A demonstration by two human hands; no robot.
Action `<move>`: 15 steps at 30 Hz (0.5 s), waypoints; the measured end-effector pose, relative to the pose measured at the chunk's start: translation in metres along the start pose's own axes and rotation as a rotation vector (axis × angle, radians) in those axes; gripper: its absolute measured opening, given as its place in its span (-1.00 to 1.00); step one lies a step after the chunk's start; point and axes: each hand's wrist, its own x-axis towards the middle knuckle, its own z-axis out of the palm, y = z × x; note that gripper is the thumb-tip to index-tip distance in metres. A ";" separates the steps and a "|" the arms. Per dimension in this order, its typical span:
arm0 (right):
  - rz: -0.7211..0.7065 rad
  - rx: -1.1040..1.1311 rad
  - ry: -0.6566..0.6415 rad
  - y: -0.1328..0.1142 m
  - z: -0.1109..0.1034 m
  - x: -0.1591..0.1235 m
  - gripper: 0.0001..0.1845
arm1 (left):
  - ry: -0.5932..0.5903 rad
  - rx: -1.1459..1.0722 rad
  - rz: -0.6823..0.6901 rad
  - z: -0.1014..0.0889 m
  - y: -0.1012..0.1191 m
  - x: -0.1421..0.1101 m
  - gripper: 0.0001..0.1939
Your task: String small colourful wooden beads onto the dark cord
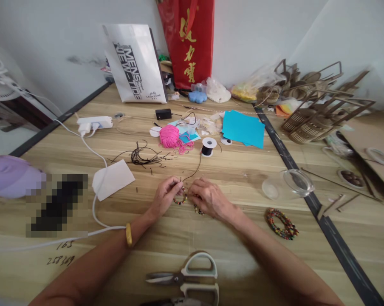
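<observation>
Thumb and fingers of my left hand (167,194) pinch a small beaded bracelet (180,200) of multicoloured beads. A thin black cord (193,173) runs from near those fingertips up to a white spool (208,146) wound with black cord. Close to its right, my right hand (207,195) has its fingers curled over another beaded strand (198,210); its fingertips are partly hidden. Whether the two beaded parts join cannot be seen. A coiled string of coloured beads (281,223) lies to the right, beyond my right forearm.
Scissors (179,278) lie near the front edge. Behind my hands are black cord pieces (144,155), pink yarn (169,136) and blue sheets (244,128). A clear jar (289,184) lies on its side at right. A white cable (99,170) crosses the left side.
</observation>
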 end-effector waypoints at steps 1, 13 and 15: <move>-0.027 -0.024 -0.023 -0.001 0.003 0.000 -0.91 | -0.002 0.005 -0.001 0.000 0.000 0.000 -0.69; -0.093 -0.061 -0.184 0.002 -0.002 0.002 -0.94 | -0.005 -0.010 -0.043 0.002 0.001 0.000 -0.70; -0.096 -0.041 -0.193 0.003 -0.004 0.002 -0.93 | -0.009 -0.004 -0.042 0.002 0.000 0.000 -0.71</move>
